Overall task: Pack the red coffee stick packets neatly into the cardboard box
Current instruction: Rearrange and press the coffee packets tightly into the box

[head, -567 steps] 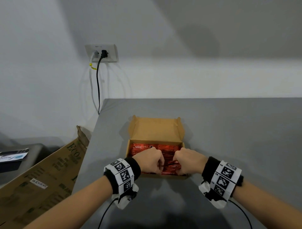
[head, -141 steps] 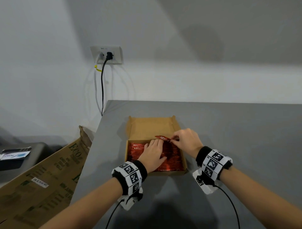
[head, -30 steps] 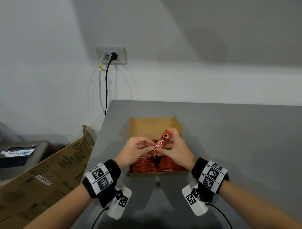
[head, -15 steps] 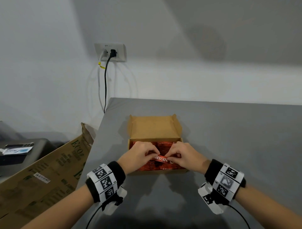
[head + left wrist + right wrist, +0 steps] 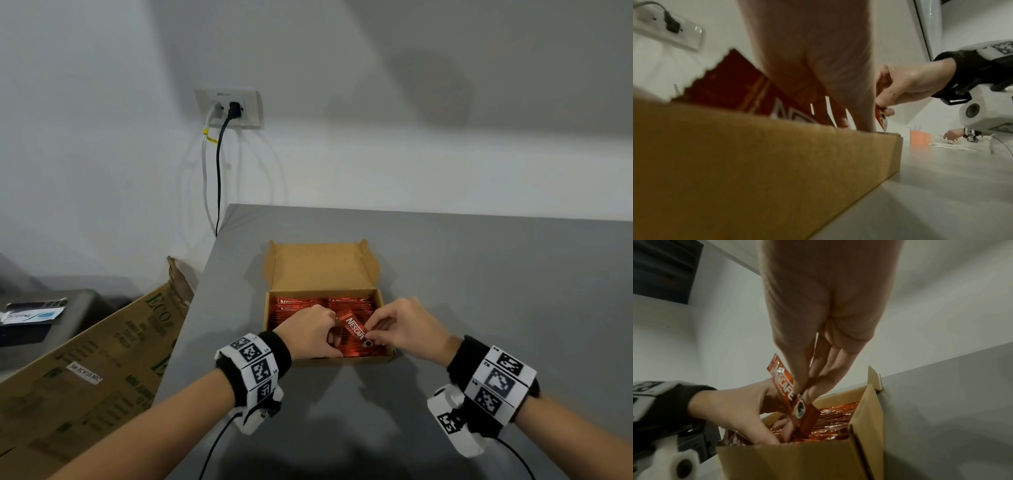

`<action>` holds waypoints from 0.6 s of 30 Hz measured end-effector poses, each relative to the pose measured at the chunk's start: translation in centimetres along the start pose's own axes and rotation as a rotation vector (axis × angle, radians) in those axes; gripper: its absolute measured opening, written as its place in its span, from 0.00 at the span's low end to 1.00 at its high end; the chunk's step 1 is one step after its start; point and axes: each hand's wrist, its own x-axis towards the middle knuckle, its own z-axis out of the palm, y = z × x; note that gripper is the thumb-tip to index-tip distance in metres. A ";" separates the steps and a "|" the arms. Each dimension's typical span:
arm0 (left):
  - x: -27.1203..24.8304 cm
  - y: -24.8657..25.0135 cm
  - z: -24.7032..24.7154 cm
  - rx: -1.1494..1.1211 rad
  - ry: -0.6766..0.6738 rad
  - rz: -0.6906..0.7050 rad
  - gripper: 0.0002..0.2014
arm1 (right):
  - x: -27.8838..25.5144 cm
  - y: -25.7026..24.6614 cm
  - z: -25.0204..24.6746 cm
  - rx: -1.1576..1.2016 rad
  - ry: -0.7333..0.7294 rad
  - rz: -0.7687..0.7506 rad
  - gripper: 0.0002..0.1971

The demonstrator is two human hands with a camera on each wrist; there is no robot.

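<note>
An open cardboard box [image 5: 381, 310] sits on the grey table, its lid folded back, with rows of red coffee packets [image 5: 349, 303] inside. My right hand [image 5: 404, 325] pinches one red Nescafe packet [image 5: 354, 329] [image 5: 791, 395] between thumb and fingers. That packet is tilted, its lower end dipping into the box near the front wall [image 5: 797, 462]. My left hand [image 5: 313, 334] [image 5: 740, 408] has its fingers curled down among the packed packets beside it. In the left wrist view the box wall [image 5: 756, 170] fills the frame, and a red packet [image 5: 731, 84] rises above its rim.
A large brown carton [image 5: 85, 370] leans below the table's left edge. A wall socket [image 5: 227, 108] with two cables hangs behind. Bare grey table [image 5: 496, 291] lies to the right. Far along it stand an orange object [image 5: 919, 138] and another person's hand [image 5: 953, 135].
The packet, held up above the box by both hands a second ago, has come down to the box's front. My left hand let it go and dug into the packed packets.
</note>
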 end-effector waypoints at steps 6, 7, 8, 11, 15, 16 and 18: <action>0.0 -0.2 0.3 -0.015 0.016 0.009 0.09 | 0.5 -0.4 0.9 -0.204 -0.208 -0.008 0.06; 0.0 -0.3 0.4 -0.017 0.020 0.006 0.09 | 0.6 -0.5 0.8 -0.235 -0.224 -0.001 0.07; 0.0 -0.4 0.5 -0.022 0.023 0.004 0.09 | 0.8 -0.7 0.7 -0.267 -0.234 0.000 0.07; 0.1 -0.5 0.5 -0.037 0.024 0.006 0.09 | 1.3 -1.2 0.6 -0.395 -0.290 -0.021 0.07; 0.0 -0.4 0.4 -0.057 0.014 -0.003 0.09 | 1.8 -2.0 1.0 -0.606 -0.346 -0.052 0.07; -0.1 -0.3 0.4 -0.053 0.010 -0.003 0.09 | 1.9 -2.1 1.2 -0.639 -0.351 -0.054 0.07; -0.3 -0.1 0.0 -0.059 -0.002 0.004 0.06 | 2.0 -2.6 1.4 -0.705 -0.362 -0.058 0.08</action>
